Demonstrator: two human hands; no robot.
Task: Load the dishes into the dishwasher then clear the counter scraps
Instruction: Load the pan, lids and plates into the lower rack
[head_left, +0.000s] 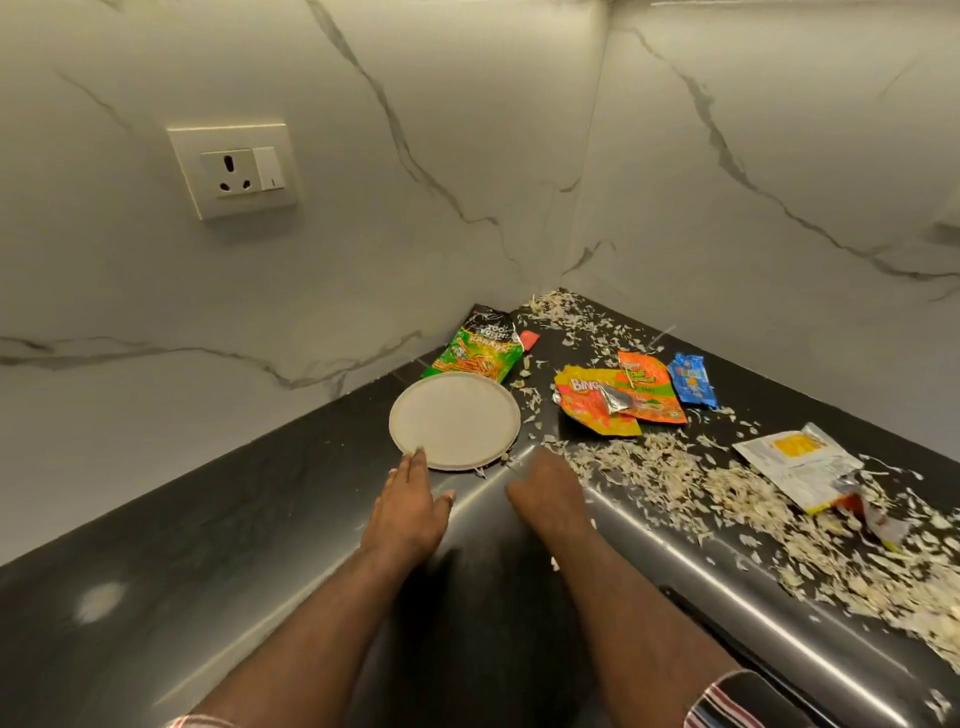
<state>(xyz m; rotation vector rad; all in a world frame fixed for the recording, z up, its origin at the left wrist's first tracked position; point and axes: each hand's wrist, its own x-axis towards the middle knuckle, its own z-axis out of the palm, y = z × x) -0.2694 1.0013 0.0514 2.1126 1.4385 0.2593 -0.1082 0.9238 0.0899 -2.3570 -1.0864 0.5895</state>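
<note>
While the left hand (410, 499) lies open with straight fingers touching the near rim of the one round plate (454, 421) at 12 o'clock of it, the right hand (550, 493) rests knuckles-up on the dark counter (208, 545); whether its fingers curl I cannot tell. Five wrappers lie there: green (480, 351), yellow (592, 408), orange (649, 387), blue (692, 379), white (800, 462). Pale scraps (675, 483) spread toward 3 o'clock.

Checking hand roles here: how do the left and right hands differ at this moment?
The left hand lies flat with straight fingers, fingertips touching the paper plate rim; the right hand touches no plate and reaches toward the scattered peel scraps. The right hand's fingers are blurred, the left's are clear. Both hover low over the dark counter, holding nothing visible.
</note>
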